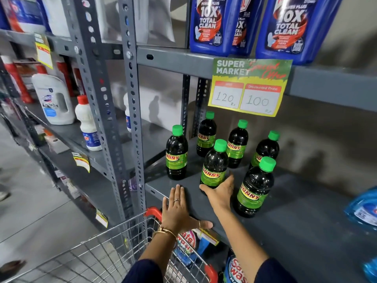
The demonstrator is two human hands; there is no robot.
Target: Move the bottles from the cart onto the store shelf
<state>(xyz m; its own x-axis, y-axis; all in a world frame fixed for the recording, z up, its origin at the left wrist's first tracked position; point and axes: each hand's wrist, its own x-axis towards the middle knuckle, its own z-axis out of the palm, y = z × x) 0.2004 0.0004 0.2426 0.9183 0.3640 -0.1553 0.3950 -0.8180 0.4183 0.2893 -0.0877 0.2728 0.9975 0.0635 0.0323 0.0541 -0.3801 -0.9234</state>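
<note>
Several dark bottles with green caps and green "SUNNY" labels stand upright on the grey store shelf [295,217]. My right hand [221,194] wraps around the base of the front middle bottle [214,164], which rests on the shelf. Another bottle [254,187] stands just right of that hand, and one [176,153] stands at the left. My left hand [177,210] lies flat on the shelf's front edge, fingers spread, holding nothing. The wire cart [98,256] with red corners sits below my arms, and its basket looks empty.
A price sign [250,86] hangs from the shelf above, where big blue cleaner jugs [216,23] stand. Perforated grey uprights [132,111] border the bay on the left. White bottles [88,123] fill the neighbouring shelf. Blue pouches [363,209] lie at the right; packs sit on the lower shelf.
</note>
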